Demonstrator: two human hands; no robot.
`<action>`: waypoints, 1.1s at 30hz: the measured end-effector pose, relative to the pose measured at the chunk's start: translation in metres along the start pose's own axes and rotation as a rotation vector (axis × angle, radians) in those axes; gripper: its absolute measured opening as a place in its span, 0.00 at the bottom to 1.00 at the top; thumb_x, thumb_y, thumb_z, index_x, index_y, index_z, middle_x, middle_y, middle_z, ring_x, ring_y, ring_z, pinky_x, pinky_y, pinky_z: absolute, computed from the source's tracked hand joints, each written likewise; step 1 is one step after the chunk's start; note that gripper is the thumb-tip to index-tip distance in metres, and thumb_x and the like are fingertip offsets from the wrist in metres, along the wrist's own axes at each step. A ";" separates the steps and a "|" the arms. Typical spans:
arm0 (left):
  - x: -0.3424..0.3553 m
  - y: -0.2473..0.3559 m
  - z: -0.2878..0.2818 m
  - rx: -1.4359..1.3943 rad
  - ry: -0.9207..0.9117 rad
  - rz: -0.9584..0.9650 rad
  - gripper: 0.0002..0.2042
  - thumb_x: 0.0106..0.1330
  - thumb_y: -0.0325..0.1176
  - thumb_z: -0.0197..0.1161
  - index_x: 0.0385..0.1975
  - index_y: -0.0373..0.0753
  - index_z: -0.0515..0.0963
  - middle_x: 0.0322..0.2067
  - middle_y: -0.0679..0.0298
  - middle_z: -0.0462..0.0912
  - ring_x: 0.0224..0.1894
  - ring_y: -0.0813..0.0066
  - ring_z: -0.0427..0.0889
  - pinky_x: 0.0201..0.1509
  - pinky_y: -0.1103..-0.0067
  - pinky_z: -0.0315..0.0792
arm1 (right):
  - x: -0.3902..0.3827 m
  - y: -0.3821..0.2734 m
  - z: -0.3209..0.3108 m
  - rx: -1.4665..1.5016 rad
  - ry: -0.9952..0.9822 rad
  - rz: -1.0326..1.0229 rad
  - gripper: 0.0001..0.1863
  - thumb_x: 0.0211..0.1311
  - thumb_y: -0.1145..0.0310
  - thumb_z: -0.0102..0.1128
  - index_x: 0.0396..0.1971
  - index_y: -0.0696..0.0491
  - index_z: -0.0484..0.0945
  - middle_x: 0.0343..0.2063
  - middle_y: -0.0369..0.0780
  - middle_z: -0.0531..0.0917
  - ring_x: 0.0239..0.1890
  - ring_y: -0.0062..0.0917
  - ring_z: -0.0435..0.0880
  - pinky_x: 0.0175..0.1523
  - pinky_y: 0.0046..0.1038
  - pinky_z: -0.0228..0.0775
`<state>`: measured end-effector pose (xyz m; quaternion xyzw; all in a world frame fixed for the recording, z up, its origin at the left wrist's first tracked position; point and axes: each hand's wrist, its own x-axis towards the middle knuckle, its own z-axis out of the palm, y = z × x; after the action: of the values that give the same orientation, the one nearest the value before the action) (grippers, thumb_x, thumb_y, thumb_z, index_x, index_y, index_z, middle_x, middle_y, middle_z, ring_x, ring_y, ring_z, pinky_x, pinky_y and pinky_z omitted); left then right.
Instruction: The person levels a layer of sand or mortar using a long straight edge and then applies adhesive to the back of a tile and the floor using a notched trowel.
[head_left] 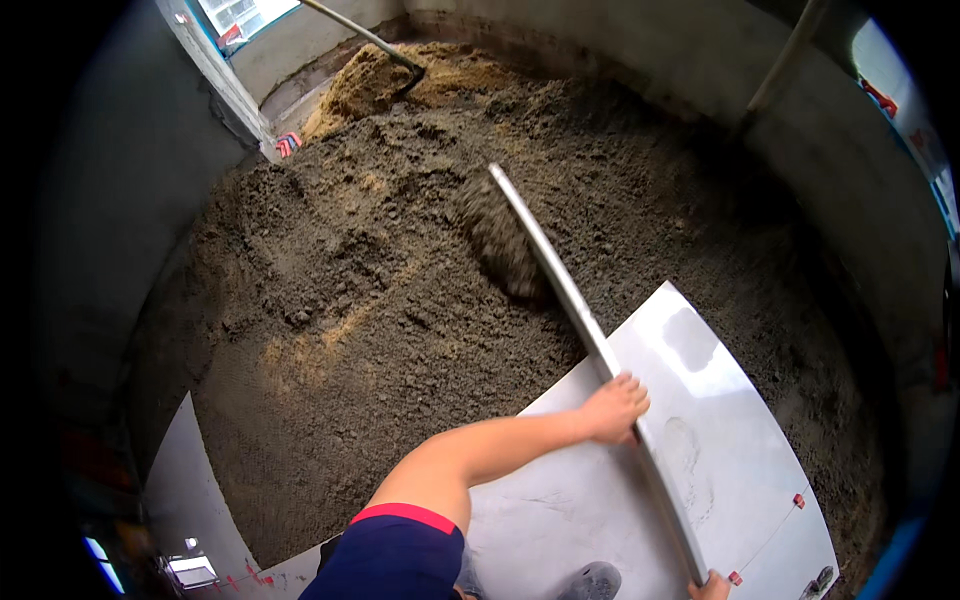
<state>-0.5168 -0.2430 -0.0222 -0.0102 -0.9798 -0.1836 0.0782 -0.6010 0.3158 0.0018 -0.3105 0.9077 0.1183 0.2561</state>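
Note:
A long straight-edge bar point(565, 280) of silvery metal runs from the loose mortar bed point(380, 290) down across a glossy pale tile point(560, 500). My left hand point(613, 408) is wrapped round the bar a little below its middle, over the tile. At the bar's near end, by the lower edge of the view, my right hand point(712, 588) grips it; only part of that hand shows. The far half of the bar lies on or just over the grey-brown mortar, with a smeared heap point(505, 245) of it along the left side.
Another pale tile point(190, 490) lies at the lower left. Red levelling clips point(799, 501) sit along a tile joint. A shoe point(592, 581) rests on the tile. At the back, a long-handled tool point(385, 48) leans in yellowish sand point(350, 85); a pole point(785, 70) stands by the right wall.

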 end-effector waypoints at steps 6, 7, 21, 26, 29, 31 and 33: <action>-0.024 0.033 -0.014 0.002 -0.186 0.053 0.31 0.48 0.57 0.73 0.42 0.38 0.76 0.40 0.59 0.77 0.51 0.60 0.75 0.67 0.60 0.58 | -0.049 0.004 0.053 0.128 0.086 0.085 0.31 0.52 0.48 0.70 0.47 0.59 0.80 0.33 0.54 0.85 0.38 0.50 0.85 0.46 0.45 0.77; -0.015 0.017 -0.019 0.029 -0.187 0.040 0.30 0.47 0.56 0.74 0.42 0.38 0.76 0.39 0.60 0.77 0.51 0.61 0.75 0.68 0.60 0.57 | -0.044 -0.010 0.046 0.110 0.124 0.072 0.31 0.52 0.48 0.70 0.47 0.59 0.80 0.33 0.53 0.85 0.38 0.50 0.85 0.47 0.45 0.77; -0.124 -0.051 -0.061 0.014 -0.020 -0.158 0.29 0.45 0.58 0.72 0.33 0.37 0.74 0.35 0.61 0.75 0.44 0.63 0.73 0.55 0.66 0.64 | 0.040 -0.067 -0.023 0.044 -0.077 -0.199 0.28 0.51 0.50 0.70 0.44 0.58 0.81 0.30 0.53 0.85 0.34 0.50 0.84 0.41 0.43 0.78; -0.176 -0.008 -0.056 -0.056 -0.049 -0.205 0.28 0.45 0.58 0.72 0.32 0.39 0.74 0.32 0.62 0.73 0.42 0.64 0.73 0.55 0.65 0.63 | 0.011 -0.053 -0.004 0.073 -0.044 -0.241 0.26 0.49 0.52 0.71 0.40 0.58 0.82 0.28 0.53 0.84 0.31 0.52 0.83 0.39 0.43 0.78; -0.161 -0.045 -0.072 -0.005 -0.135 -0.252 0.30 0.48 0.60 0.71 0.35 0.36 0.78 0.36 0.60 0.77 0.48 0.61 0.74 0.63 0.59 0.59 | 0.033 -0.089 -0.018 0.117 0.049 -0.190 0.26 0.49 0.52 0.71 0.40 0.58 0.82 0.27 0.52 0.84 0.31 0.51 0.83 0.38 0.44 0.77; -0.151 -0.097 -0.095 0.068 -0.006 -0.252 0.28 0.46 0.59 0.72 0.34 0.38 0.79 0.36 0.60 0.78 0.48 0.60 0.75 0.64 0.60 0.60 | 0.071 -0.141 -0.049 0.112 0.127 -0.197 0.26 0.49 0.52 0.71 0.41 0.58 0.81 0.26 0.52 0.84 0.32 0.50 0.84 0.39 0.44 0.77; -0.162 -0.156 -0.119 0.093 0.055 -0.308 0.27 0.46 0.57 0.74 0.34 0.39 0.79 0.36 0.61 0.78 0.50 0.60 0.75 0.65 0.62 0.59 | 0.107 -0.192 -0.073 0.086 0.176 -0.289 0.26 0.50 0.52 0.71 0.41 0.58 0.81 0.26 0.52 0.84 0.32 0.49 0.84 0.39 0.44 0.77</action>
<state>-0.3463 -0.4298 0.0058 0.1489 -0.9747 -0.1478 0.0764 -0.5820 0.0846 -0.0055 -0.4357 0.8768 0.0135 0.2029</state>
